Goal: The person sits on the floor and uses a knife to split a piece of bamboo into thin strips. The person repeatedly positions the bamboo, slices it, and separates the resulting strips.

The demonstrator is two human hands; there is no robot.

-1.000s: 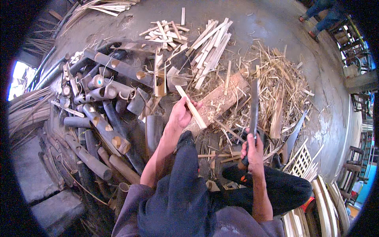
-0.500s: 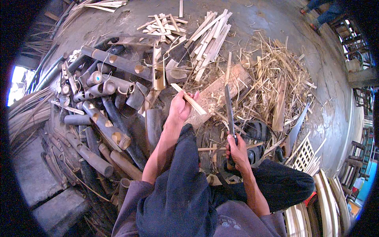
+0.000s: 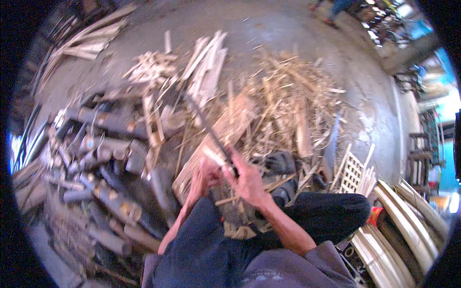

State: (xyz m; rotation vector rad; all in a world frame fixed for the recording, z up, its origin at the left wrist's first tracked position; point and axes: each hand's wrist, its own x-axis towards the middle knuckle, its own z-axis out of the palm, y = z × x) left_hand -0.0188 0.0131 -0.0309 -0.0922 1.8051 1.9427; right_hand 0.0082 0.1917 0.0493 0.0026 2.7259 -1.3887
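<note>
My right hand (image 3: 246,181) is closed round the handle of a long knife (image 3: 207,124), its dark blade slanting up and to the left. Close beside it, my left hand (image 3: 206,175) is closed on a pale bamboo strip (image 3: 214,156). Motion blurs both hands, and the right hand and knife partly cover the strip. Whether the blade touches the strip, I cannot tell. Beneath and beyond the hands lies a worn wooden board (image 3: 234,120), slanting away to the upper right.
Cut bamboo tubes (image 3: 108,235) crowd the left side. Split strips (image 3: 210,65) lie in piles at the far side, with a heap of shavings (image 3: 293,81) right of the board. A saw blade (image 3: 331,144) and a woven lattice (image 3: 349,175) are near my right knee.
My right hand has moved left and up with the knife, now beside my left hand. My left hand has come lower with the strip. The whole view has shifted.
</note>
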